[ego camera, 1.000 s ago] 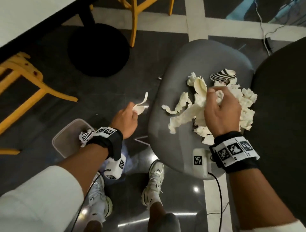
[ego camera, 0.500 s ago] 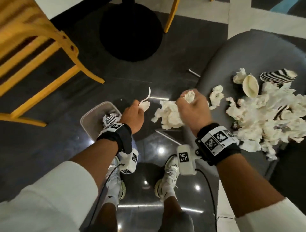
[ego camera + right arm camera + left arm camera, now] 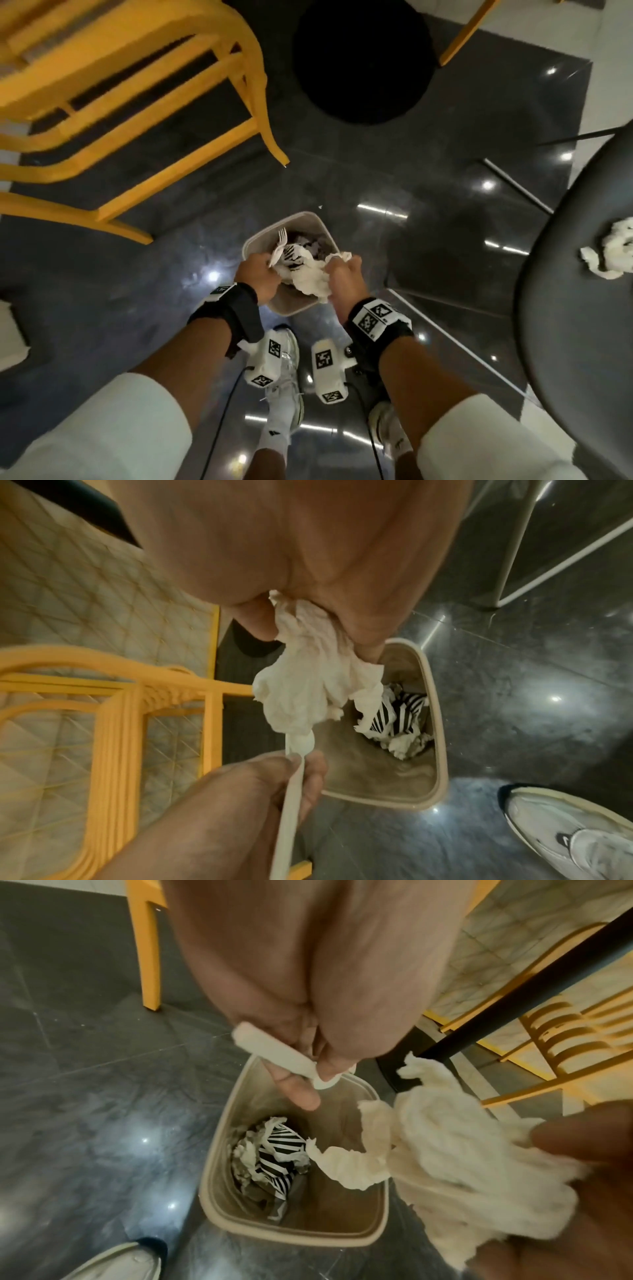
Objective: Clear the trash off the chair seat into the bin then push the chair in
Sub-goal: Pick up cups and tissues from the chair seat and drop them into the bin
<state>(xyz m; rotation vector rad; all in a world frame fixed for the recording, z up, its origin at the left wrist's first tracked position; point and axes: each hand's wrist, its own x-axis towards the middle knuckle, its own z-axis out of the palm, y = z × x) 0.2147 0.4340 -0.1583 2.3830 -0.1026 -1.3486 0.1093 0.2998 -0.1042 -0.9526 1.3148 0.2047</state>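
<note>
At the far left, a yellow chair (image 3: 130,85) stands on the dark glossy floor (image 3: 85,274), with a round black base (image 3: 363,58) beyond it. Near the middle, a beige bin (image 3: 255,240) sits on the floor just ahead of the person's white shoes (image 3: 284,387). Both hands hover over its opening. The left hand (image 3: 257,277) has its fingers curled round the handle of a white plastic fork (image 3: 279,248), whose tines point away over the bin. The right hand (image 3: 344,277) is closed in a fist on a wad of crumpled white tissue (image 3: 311,277), which hangs down inside the bin's rim.

The left wrist view looks into the bin (image 3: 298,1229) as the head view cannot: crumpled tissue and a black-and-white striped wrapper (image 3: 274,1156) lie at the bottom. It also shows the thumb and fingers of the left hand (image 3: 308,993) pinching the fork's handle (image 3: 270,1050), and the tissue (image 3: 462,1164) hanging over the bin's right rim.

The right wrist view shows the tissue (image 3: 308,685) squeezed out from between the curled fingers of the right hand (image 3: 301,547), its lower end touching the fork (image 3: 294,777) above the bin (image 3: 435,696).

At the far right, only the head view takes in the grey chair seat (image 3: 565,325), where more white tissue scraps (image 3: 613,250) lie near its far edge, well apart from the bin.
</note>
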